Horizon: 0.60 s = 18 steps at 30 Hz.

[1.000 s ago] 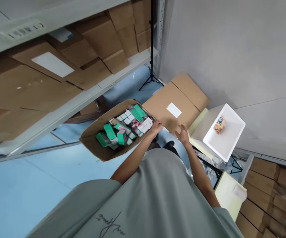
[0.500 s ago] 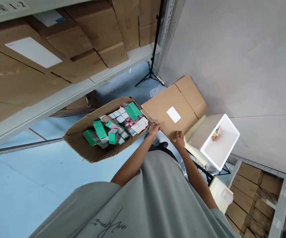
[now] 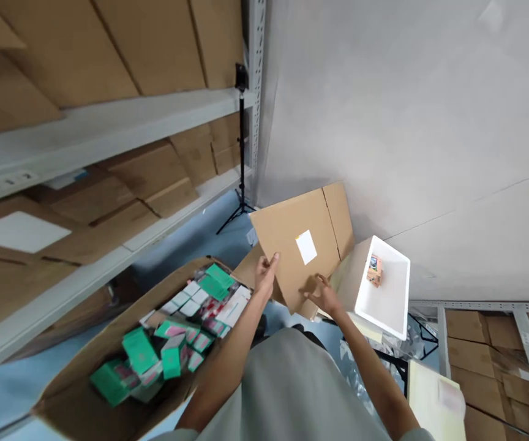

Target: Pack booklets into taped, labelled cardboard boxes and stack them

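Observation:
A brown cardboard box with a white label on its broad face stands tilted up before me. My left hand grips its left edge, thumb on the face and fingers behind. Over the lower part of that face hovers my right hand, fingers apart and nothing held; whether a fingertip touches the board I cannot tell. To the left, an open carton holds several green boxes and white boxes in a jumble.
A white foam box on its side at the right has a small orange-brown item inside. Shelves with cartons line the left. A black tripod stands by the grey wall. More cartons fill a rack at lower right.
My view has swung upward. The cardboard box is tipped up more steeply. My right hand has let go of its lower edge and spread its fingers; my left hand has slid up the left edge.

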Each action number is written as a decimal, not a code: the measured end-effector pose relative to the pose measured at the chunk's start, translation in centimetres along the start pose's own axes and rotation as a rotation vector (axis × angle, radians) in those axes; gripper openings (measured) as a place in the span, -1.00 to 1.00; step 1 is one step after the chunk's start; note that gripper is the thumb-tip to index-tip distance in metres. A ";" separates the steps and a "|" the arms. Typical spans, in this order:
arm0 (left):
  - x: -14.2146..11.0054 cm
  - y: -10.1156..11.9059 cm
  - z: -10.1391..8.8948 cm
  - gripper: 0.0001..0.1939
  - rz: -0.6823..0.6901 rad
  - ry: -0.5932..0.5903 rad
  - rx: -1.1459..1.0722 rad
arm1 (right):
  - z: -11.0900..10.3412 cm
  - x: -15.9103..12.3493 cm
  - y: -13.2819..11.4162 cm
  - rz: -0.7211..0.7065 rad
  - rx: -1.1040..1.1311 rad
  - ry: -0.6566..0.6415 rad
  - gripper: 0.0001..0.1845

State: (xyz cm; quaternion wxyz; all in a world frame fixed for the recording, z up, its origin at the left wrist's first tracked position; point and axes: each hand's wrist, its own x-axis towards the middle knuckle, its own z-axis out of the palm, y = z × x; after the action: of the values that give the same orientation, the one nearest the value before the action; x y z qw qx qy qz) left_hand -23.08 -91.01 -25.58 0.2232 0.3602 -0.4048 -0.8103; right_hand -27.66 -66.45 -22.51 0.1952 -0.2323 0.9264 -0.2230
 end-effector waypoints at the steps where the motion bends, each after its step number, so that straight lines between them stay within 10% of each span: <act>1: 0.5 1.3 -0.3 -0.32 0.017 0.027 0.005 | -1.6 0.4 -0.1 -0.006 0.016 0.046 -0.22; 11: 1.9 16.5 -1.7 -0.25 0.277 0.063 -0.096 | -23.9 -0.3 -1.0 -0.042 0.057 0.830 0.04; 18: -2.3 16.1 5.8 -0.25 0.060 -0.255 -0.029 | -32.3 -14.4 -0.3 0.265 0.032 1.275 -0.18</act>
State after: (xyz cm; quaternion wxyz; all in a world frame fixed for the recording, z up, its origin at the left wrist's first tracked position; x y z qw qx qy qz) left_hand -24.94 -95.86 -9.14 0.1993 0.2386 -0.4289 -0.8482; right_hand -30.80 -48.80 7.96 -0.3635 0.0646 0.8779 -0.3051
